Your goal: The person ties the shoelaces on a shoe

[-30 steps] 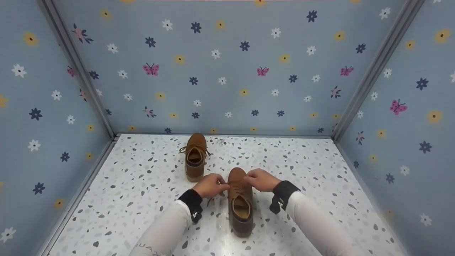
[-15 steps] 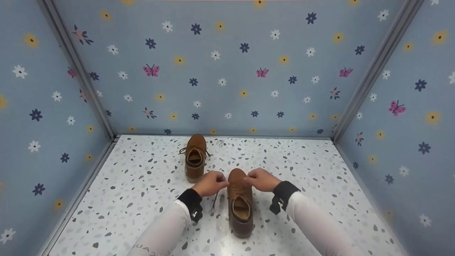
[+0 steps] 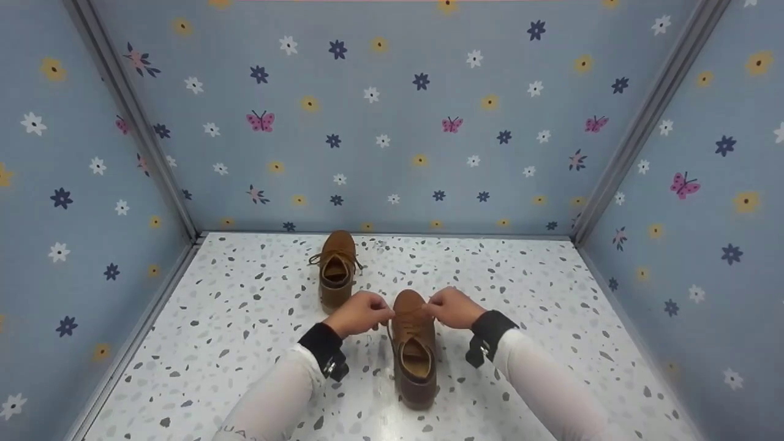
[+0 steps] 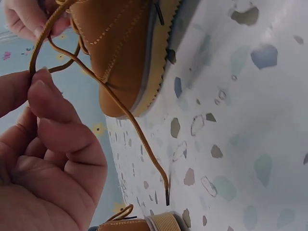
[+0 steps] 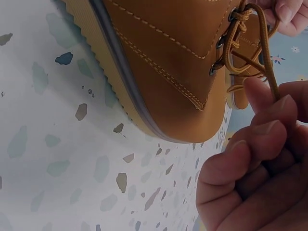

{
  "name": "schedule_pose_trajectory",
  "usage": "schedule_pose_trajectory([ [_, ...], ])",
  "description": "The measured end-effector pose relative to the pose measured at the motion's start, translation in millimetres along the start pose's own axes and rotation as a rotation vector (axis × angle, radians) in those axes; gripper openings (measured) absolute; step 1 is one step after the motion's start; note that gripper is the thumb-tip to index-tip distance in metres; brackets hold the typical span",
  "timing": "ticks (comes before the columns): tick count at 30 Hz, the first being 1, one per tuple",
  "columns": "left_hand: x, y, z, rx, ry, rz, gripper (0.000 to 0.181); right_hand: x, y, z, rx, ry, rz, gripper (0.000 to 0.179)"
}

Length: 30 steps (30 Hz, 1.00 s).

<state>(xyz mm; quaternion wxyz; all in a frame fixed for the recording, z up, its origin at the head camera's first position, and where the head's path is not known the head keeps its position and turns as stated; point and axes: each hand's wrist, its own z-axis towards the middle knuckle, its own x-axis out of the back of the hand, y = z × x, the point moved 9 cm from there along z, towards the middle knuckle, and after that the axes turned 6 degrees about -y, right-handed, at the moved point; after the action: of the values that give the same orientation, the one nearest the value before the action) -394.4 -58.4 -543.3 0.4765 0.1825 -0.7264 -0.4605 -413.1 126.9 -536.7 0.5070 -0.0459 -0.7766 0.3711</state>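
A brown lace-up ankle shoe [image 3: 415, 387] stands on the floor with its toe pointing away. To its left, my left hand [image 3: 360, 314] pinches part of the brown shoelace [image 4: 135, 126] between thumb and finger. A loose length of that lace, with a dark tip, hangs past the fingers in the left wrist view. Over the shoe's right side, my right hand [image 3: 456, 308] pinches another stretch of lace [image 5: 266, 45] at the front of the lacing. The eyelets [image 5: 221, 41] show in the right wrist view.
A matching brown shoe [image 3: 339, 242] stands farther back to the left, its laces in a bow. The speckled white floor [image 3: 508, 367] is bounded by blue floral panels [image 3: 392, 122] at the back, left and right.
My left hand has shifted slightly, and the lace that dangled below it now hangs close to the shoe's side. My right hand has risen a little. Both shoes have stayed put.
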Motion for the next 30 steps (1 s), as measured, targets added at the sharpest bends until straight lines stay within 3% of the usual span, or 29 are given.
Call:
schedule_pose_trajectory([
  [6, -0.6, 1.3, -3.0, 0.009, -0.064, -0.054, 0.023, 0, 0, 0.6, 0.005, -0.005, -0.003, 0.042],
  [11, -4.9, -2.4, -4.6, 0.050, -0.163, -0.161, 0.020, -1, 0, 0.9, 0.006, -0.007, -0.012, 0.041],
  [22, -12.8, -2.4, -10.0, 0.084, -0.286, -0.364, 0.018, 3, -4, 0.2, 0.007, -0.003, -0.019, 0.040],
  [30, -16.9, 8.7, -8.5, 0.052, -0.298, -0.524, 0.017, 4, -8, 0.4, 0.024, 0.011, -0.035, 0.042],
])
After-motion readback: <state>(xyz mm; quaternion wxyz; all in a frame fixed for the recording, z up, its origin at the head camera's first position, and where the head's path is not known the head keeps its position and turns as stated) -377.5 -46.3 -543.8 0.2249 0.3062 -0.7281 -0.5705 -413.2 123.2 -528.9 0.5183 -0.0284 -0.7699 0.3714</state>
